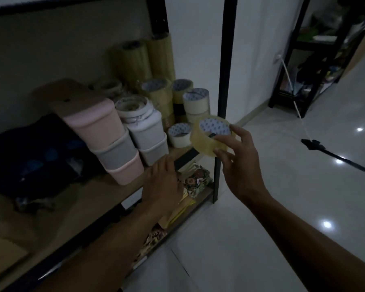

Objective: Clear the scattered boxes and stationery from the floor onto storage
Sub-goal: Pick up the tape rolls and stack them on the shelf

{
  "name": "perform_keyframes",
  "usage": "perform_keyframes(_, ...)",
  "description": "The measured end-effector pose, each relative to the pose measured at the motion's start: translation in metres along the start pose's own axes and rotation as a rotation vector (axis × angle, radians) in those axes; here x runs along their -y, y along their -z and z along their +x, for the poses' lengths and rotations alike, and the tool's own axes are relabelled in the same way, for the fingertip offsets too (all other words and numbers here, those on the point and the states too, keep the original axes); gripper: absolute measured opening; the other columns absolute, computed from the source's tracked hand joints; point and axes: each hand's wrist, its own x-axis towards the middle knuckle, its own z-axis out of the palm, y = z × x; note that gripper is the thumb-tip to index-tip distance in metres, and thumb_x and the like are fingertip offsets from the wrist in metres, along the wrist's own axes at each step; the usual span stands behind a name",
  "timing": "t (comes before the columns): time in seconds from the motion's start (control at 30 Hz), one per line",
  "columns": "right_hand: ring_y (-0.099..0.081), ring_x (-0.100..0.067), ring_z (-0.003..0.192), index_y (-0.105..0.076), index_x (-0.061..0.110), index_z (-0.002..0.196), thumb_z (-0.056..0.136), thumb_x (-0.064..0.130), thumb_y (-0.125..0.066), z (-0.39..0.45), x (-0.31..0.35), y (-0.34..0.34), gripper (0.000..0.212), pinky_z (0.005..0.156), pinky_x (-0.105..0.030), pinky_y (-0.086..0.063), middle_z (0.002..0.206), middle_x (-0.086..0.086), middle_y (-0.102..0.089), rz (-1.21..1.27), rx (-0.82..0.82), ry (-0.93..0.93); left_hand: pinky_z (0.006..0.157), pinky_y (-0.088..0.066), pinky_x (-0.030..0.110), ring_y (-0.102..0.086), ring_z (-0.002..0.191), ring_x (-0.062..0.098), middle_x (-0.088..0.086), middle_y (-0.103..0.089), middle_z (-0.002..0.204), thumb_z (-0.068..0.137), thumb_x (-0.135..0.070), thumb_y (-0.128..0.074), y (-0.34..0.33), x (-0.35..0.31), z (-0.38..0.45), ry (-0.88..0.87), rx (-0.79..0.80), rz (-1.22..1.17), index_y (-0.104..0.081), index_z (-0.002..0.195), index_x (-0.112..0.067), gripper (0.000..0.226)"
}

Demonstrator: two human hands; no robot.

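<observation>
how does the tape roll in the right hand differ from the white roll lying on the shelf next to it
The clear tape roll is yellowish, glossy and wide; the white roll is matte and narrower. The right hand holds the clear one in the air; the white one lies flat on the shelf. Both have patterned cores.

dark bag point(36, 152): blurred, contents unreadable | left hand point(162, 184): fingertips hidden behind shelf edge point(185, 158)

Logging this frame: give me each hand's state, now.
Left hand: open, resting on the shelf edge.
Right hand: holding the tape roll.
</observation>
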Motion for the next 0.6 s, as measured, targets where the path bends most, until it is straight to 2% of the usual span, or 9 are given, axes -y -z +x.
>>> perform_keyframes(0.07,-0.042,-0.021,0.135,-0.069,0.011,0.119,0.093,0.006,-0.067,0.026,0.01,-0.007,0.027,0.098,-0.047,-0.055,0.147,-0.009,-0.038,0.016,0.006,-0.003,0.114,-0.032,0.041,-0.031,0.141,0.03,0.011,-0.025,0.157,0.1,-0.04,-0.052,0.006,0.007,0.005,0.012,0.042,0.007,-0.016,0.157,-0.011,0.073)
perform_keyframes(0.17,-0.043,-0.022,0.134,-0.069,0.01,0.119,0.093,0.005,-0.067,0.062,0.023,-0.016,0.026,0.106,-0.038,-0.05,0.146,-0.012,-0.04,-0.021,-0.037,0.02,0.095,-0.045,0.04,-0.047,0.122,0.026,0.005,-0.043,0.136,0.099,-0.03,-0.053,0.021,0.003,0.009,-0.055,0.036,-0.117,-0.035,0.148,-0.017,0.054)
perform_keyframes(0.23,-0.044,-0.022,0.133,-0.069,0.01,0.119,0.093,0.004,-0.067,0.09,0.032,-0.025,0.026,0.107,-0.026,-0.042,0.145,-0.014,-0.042,-0.065,-0.085,0.033,0.085,-0.048,0.039,-0.052,0.113,0.024,0.003,-0.049,0.123,0.098,-0.026,-0.053,0.042,-0.006,0.019,-0.159,-0.051,-0.163,-0.047,0.137,-0.018,0.04)
perform_keyframes(0.33,-0.042,-0.016,0.13,-0.069,0.01,0.12,0.094,0.004,-0.066,0.13,0.042,-0.036,0.027,0.102,-0.004,-0.03,0.143,-0.015,-0.043,-0.079,-0.105,0.045,0.078,-0.039,0.025,-0.055,0.103,0.024,0.007,-0.055,0.115,0.096,-0.02,-0.056,0.084,-0.026,0.047,-0.303,-0.284,-0.121,-0.058,0.122,-0.01,0.028)
perform_keyframes(0.4,-0.039,-0.012,0.127,-0.068,0.008,0.121,0.095,0.002,-0.063,0.153,0.048,-0.041,0.028,0.092,0.008,-0.025,0.143,-0.016,-0.041,-0.074,-0.103,0.057,0.072,-0.036,0.03,-0.054,0.098,0.027,0.01,-0.055,0.11,0.094,-0.017,-0.057,0.118,-0.037,0.067,-0.305,-0.404,-0.049,-0.058,0.112,-0.008,0.021)
perform_keyframes(0.47,-0.038,-0.011,0.126,-0.066,0.006,0.125,0.094,-0.001,-0.062,0.172,0.05,-0.046,0.032,0.083,0.013,-0.024,0.146,-0.015,-0.038,-0.082,-0.079,0.031,0.081,-0.04,0.04,-0.05,0.111,0.032,0.014,-0.051,0.124,0.093,-0.022,-0.056,0.147,-0.042,0.09,-0.236,-0.392,0.082,-0.051,0.123,-0.007,0.034)
perform_keyframes(0.53,-0.043,-0.017,0.128,-0.064,0.007,0.13,0.091,-0.004,-0.063,0.19,0.048,-0.051,0.04,0.08,0.013,-0.023,0.148,-0.015,-0.036,-0.139,-0.044,0.022,0.098,-0.038,0.043,-0.041,0.129,0.034,0.017,-0.043,0.141,0.094,-0.029,-0.055,0.164,-0.041,0.116,-0.144,-0.251,0.176,-0.04,0.139,-0.004,0.054)
perform_keyframes(0.6,-0.048,-0.02,0.126,-0.064,0.01,0.133,0.096,0.001,-0.059,0.207,0.043,-0.058,0.038,0.084,0.008,-0.024,0.148,-0.013,-0.036,-0.201,0.005,0.021,0.108,-0.033,0.046,-0.034,0.139,0.036,0.019,-0.033,0.151,0.095,-0.034,-0.055,0.172,-0.039,0.143,-0.054,-0.069,0.214,-0.029,0.148,0.0,0.068)
